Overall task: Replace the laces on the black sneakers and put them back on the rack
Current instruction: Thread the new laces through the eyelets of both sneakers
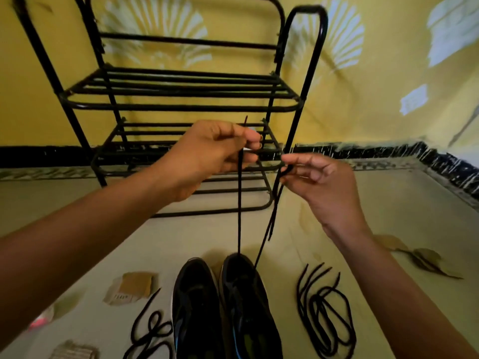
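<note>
holding the lace (239, 203) up by its two ends, my left hand (207, 151) pinches one tip and my right hand (321, 182) pinches the other, each grip clenched on the cord; i judge the ends are raised to even their lengths, since both strands run down into the toe of the sneaker on my right (246, 301); the other sneaker (194, 307) sits against it on the floor (388, 203); spare laces (326, 314) lie coiled beside them; the rack (181, 107) stands just beyond my fingers, its front rails close, so any pulling wants to go upward or toward me.
</note>
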The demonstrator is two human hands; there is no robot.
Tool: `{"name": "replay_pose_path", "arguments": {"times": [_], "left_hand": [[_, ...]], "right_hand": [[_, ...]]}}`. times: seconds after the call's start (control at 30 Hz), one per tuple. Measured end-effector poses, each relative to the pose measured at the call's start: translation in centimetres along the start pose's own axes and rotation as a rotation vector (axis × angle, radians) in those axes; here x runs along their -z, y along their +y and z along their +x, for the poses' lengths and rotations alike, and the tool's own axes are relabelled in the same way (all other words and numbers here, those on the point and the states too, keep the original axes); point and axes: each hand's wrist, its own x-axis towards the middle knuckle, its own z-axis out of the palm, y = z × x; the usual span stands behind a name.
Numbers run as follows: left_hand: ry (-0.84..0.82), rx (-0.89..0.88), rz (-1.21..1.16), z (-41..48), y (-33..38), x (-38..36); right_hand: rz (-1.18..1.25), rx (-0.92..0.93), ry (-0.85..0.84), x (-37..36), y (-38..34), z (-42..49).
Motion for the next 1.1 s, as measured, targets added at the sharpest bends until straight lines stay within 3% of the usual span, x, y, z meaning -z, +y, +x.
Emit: {"name": "replay_pose_path", "arguments": {"times": [0.17, 0.3, 0.43, 0.6, 0.87, 1.1], "left_hand": [[0.03, -0.092, 0.038, 0.4, 0.3, -0.3], [0.115, -0.108, 0.005, 1.0, 0.8, -0.2], [0.136, -0.085, 0.029, 1.1, 0.7, -0.2], [0.126, -0.081, 0.036, 1.4, 0.7, -0.4], [0.092, -0.075, -0.031, 1.7, 0.8, -0.7], [-0.012, -0.108, -0.07, 1.5, 0.8, -1.7]], "right_hand": [[-0.221, 0.296, 0.082, -0.6, 0.1, 0.7], [-0.243, 0.379, 0.162, -0.8, -0.1, 0.7], [-0.125, 0.236, 0.196, -0.9, -1.0, 1.1], [0.356, -0.107, 0.14, -0.8, -2.5, 1.9], [0.536, 0.008, 0.086, -0.6, -6.7, 2.9], [0.531, 0.114, 0.067, -1.1, -8.6, 4.5]]}}
